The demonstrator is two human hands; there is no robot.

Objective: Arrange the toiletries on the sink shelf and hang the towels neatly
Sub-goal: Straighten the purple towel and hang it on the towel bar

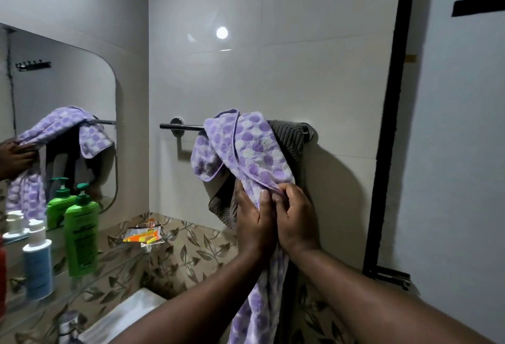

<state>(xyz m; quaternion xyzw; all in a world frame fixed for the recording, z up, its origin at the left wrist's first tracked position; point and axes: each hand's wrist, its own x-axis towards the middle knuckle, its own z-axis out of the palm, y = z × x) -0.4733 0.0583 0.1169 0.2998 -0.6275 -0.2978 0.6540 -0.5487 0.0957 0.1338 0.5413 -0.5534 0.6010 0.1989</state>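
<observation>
My left hand and right hand each have a grip clamped on the purple spotted towel, just below the towel rail it drapes over, overlapping a grey towel.

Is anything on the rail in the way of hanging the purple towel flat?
Yes. A grey towel hangs on the right part of the rail, under the purple towel, which the left hand and right hand hold. Its left part is bare.
</observation>
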